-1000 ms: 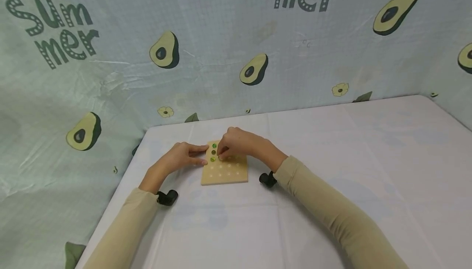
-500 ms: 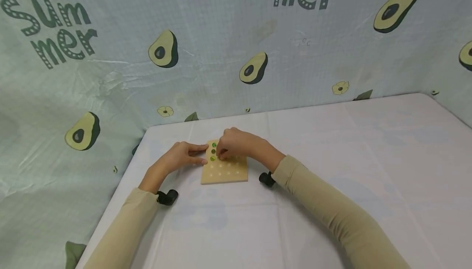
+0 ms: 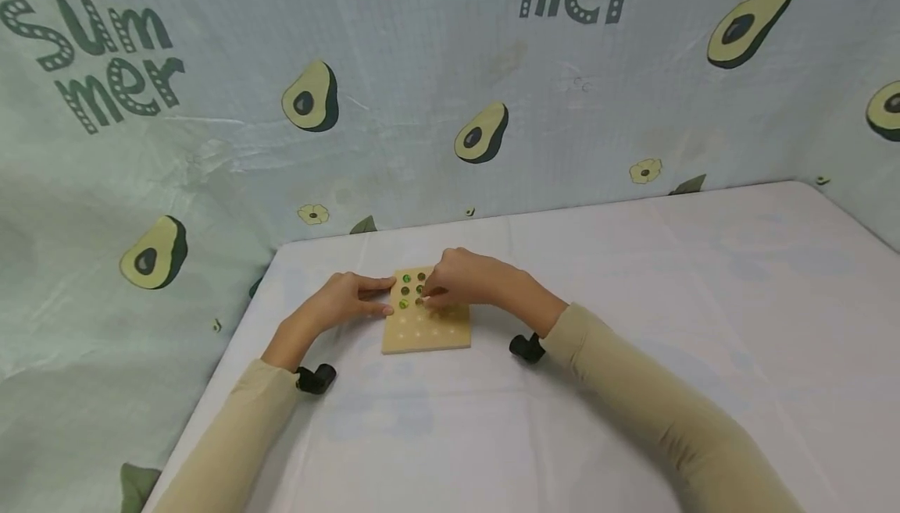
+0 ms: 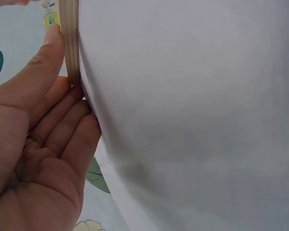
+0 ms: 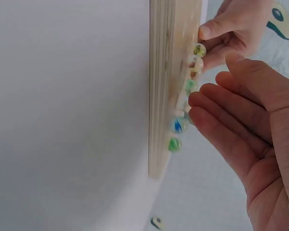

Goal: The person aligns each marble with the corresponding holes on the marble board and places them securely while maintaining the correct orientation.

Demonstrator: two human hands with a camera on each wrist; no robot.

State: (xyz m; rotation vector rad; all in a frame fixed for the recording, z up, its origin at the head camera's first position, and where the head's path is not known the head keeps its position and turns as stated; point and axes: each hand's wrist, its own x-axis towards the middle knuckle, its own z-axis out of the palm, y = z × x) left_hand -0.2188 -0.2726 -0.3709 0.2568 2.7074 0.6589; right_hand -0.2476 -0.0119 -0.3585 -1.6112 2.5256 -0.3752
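A wooden board [image 3: 426,341] with rows of small hollows lies on the table. Several glass marbles sit at its upper left, one a green marble [image 3: 406,279], another a yellow-green marble [image 3: 404,304]. My left hand [image 3: 341,294] touches the board's left edge, thumb and index finger spread apart; the left wrist view shows its thumb [image 4: 50,36] at the board's rim beside a marble. Above the board is my right hand [image 3: 467,277], fingertips close to the second column of marbles. In the right wrist view its thumb stands apart from its fingers, near a blue marble [image 5: 178,125].
A white cloth covers the table [image 3: 534,435]. Behind it hangs a pale curtain [image 3: 394,162] printed with avocados and lettering. A black wrist camera sits on the left wrist [image 3: 316,379] and another on the right [image 3: 527,347].
My right hand has shifted right across the board, and a second column of marbles now shows beside the first. The left hand stays at the board's left edge.
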